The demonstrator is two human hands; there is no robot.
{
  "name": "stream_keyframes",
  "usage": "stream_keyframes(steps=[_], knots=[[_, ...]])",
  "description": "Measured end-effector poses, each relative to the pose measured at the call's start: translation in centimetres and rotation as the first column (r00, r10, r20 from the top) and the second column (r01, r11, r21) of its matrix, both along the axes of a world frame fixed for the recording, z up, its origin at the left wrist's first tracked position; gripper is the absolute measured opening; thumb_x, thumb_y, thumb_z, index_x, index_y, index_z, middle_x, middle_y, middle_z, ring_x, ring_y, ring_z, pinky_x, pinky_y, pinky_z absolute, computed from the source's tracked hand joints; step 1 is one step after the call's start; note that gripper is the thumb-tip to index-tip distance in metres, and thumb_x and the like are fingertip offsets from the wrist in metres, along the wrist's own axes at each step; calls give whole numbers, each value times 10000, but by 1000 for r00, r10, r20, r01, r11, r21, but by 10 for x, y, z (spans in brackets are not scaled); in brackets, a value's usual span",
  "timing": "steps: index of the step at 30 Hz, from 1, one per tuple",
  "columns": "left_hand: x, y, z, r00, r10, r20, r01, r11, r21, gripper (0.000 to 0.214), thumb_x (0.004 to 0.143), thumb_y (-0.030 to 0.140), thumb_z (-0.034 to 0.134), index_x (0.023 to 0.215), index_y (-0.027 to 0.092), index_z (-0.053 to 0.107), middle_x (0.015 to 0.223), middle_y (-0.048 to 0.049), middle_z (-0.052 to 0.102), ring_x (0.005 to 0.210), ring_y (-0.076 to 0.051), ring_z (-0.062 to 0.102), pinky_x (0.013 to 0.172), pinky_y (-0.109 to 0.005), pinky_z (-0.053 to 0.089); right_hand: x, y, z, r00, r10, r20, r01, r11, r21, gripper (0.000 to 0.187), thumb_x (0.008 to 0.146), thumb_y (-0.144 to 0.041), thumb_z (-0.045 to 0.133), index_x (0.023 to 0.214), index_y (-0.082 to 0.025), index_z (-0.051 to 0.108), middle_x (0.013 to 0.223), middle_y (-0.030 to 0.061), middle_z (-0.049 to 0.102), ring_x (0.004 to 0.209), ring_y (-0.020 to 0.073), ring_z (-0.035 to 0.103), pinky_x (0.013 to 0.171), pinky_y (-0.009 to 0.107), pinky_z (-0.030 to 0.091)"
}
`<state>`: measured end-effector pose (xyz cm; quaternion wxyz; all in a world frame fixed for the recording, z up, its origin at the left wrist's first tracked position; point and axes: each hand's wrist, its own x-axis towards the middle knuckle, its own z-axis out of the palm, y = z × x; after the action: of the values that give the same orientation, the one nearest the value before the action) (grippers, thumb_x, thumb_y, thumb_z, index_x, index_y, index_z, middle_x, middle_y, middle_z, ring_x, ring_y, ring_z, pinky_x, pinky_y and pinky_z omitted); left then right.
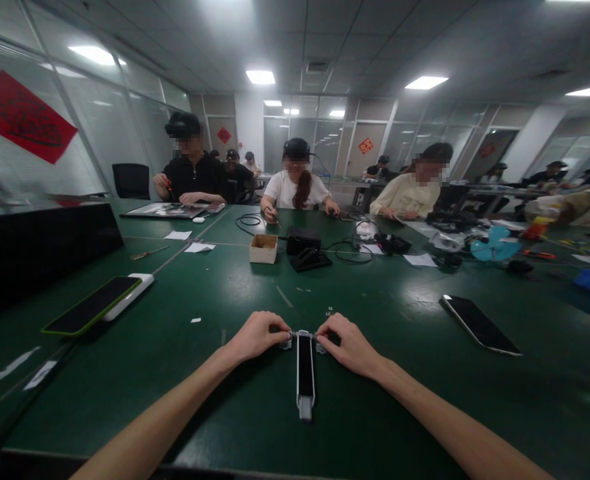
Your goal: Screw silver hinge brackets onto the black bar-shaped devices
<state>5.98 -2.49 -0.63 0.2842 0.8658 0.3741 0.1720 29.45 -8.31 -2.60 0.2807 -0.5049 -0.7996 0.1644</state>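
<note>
A long narrow piece with a black face and a pale frame (305, 370) lies on the green table, its light grey tab pointing toward me. My left hand (259, 335) is closed in a pinch at the upper left end of this piece, on a small grey part (287, 343). At the opposite side my right hand (349, 341) pinches a matching small grey part (321, 347). The fingertips cover much of both parts, so their exact kind is hidden. Just beyond my right fingers lie tiny metallic bits (329, 311).
A green-edged phone (95, 307) rests against a white slab (131, 297) at left; another phone (481, 325) lies right. Ahead stand a small open box (263, 249) and a black device (305, 241) with cables. A blue fan (496, 245) is farther right. Several people sit across the table.
</note>
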Motion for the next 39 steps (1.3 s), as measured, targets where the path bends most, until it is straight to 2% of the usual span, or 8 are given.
stream_keyframes(steps=[5, 10, 14, 16, 19, 22, 29, 39], knots=[[3, -3, 2, 1000, 17, -17, -18, 997, -77, 175, 820, 279, 591, 877, 175, 720, 823, -4, 705, 761, -156, 623, 726, -238, 434, 0, 1, 0, 1000, -7, -20, 7, 1000, 17, 90, 865, -222, 549, 837, -176, 621, 818, 33, 610, 772, 171, 535, 708, 323, 443], [3, -2, 0, 997, 58, -50, -56, 997, 47, 164, 813, 312, 602, 858, 191, 704, 878, -15, 683, 837, -189, 593, 754, -270, 413, 0, 1, 0, 1000, -6, -9, 6, 1000, 6, 110, 872, -260, 551, 838, -182, 621, 835, 29, 614, 780, 168, 537, 709, 320, 437], [0, 4, -4, 998, 46, -47, -44, 998, 52, 161, 806, 330, 614, 823, 184, 680, 853, -10, 658, 808, -181, 578, 739, -273, 409, 8, 5, 4, 999, 27, 47, -29, 999, 45, 121, 868, -295, 565, 852, -192, 625, 819, 22, 623, 802, 174, 537, 740, 331, 422], [-2, 7, -5, 999, 12, -40, -11, 999, 37, 160, 817, 326, 600, 835, 186, 675, 855, -6, 647, 802, -173, 573, 729, -267, 411, 18, 10, 5, 999, -1, 55, -3, 997, 75, 153, 884, -313, 538, 864, -190, 626, 844, 34, 629, 816, 180, 537, 751, 337, 424], [-4, 8, -4, 999, -25, -42, 26, 999, 25, 171, 834, 328, 578, 875, 191, 672, 873, -5, 632, 799, -163, 566, 720, -262, 414, 38, 19, 2, 992, -113, 54, 105, 986, 127, 161, 898, -274, 496, 891, -180, 627, 894, 53, 629, 844, 186, 540, 786, 354, 427], [-3, 8, -5, 998, -26, -51, 27, 999, 25, 181, 841, 330, 562, 891, 193, 669, 887, -9, 619, 790, -160, 556, 711, -264, 417, 52, 26, -5, 980, -166, 107, 154, 981, 117, 144, 872, -247, 525, 944, -177, 628, 906, 53, 622, 862, 192, 541, 814, 369, 426], [-1, 6, -7, 999, -16, -33, 17, 999, 39, 175, 838, 321, 553, 860, 179, 653, 859, -10, 612, 752, -153, 548, 687, -259, 421, 47, 31, -15, 966, -173, 191, 159, 983, 87, 229, 895, -265, 493, 1075, -203, 620, 991, 64, 607, 926, 199, 532, 823, 360, 432], [1, 3, -7, 1000, 2, -25, 0, 998, 55, 146, 829, 297, 567, 785, 166, 615, 803, -7, 602, 732, -155, 545, 652, -255, 408, 46, 36, -14, 918, -258, 301, 236, 966, 107, 189, 907, -277, 487, 898, -165, 639, 932, 84, 611, 895, 218, 543, 805, 365, 442]])
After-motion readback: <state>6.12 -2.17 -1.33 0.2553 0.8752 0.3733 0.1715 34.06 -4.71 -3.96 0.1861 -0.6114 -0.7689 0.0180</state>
